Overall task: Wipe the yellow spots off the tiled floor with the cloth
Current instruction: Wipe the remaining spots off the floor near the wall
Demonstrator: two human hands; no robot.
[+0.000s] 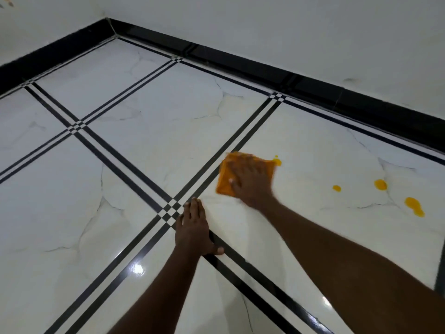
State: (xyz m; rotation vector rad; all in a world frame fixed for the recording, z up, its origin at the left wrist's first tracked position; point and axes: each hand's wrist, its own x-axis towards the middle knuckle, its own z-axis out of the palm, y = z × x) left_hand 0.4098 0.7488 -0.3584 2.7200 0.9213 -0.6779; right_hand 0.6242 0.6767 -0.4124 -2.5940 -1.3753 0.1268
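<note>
Our right hand (250, 182) presses flat, fingers spread, on the orange cloth (225, 182), pinning it to the tiled floor (72, 213); the hand is motion-blurred. The cloth lies just right of a black double stripe (243, 138), its far right corner touching a yellow spot (277, 162), with a tiny speck just beyond it. Our left hand (193, 227) rests open, palm down, grasping nothing, beside the checkered crossing (170, 209) of the stripes, thumb on a black line. To the right of the cloth, on the same tile, sit three more yellow spots: a small one (337, 188), a rounder one (380, 184) and a long smear (414, 206), all well apart from the cloth with bare tile between. Beyond them the black skirting (313, 92) and the white wall (289, 32) bound the floor. Leftward, several tiles lie open to the corner.
</note>
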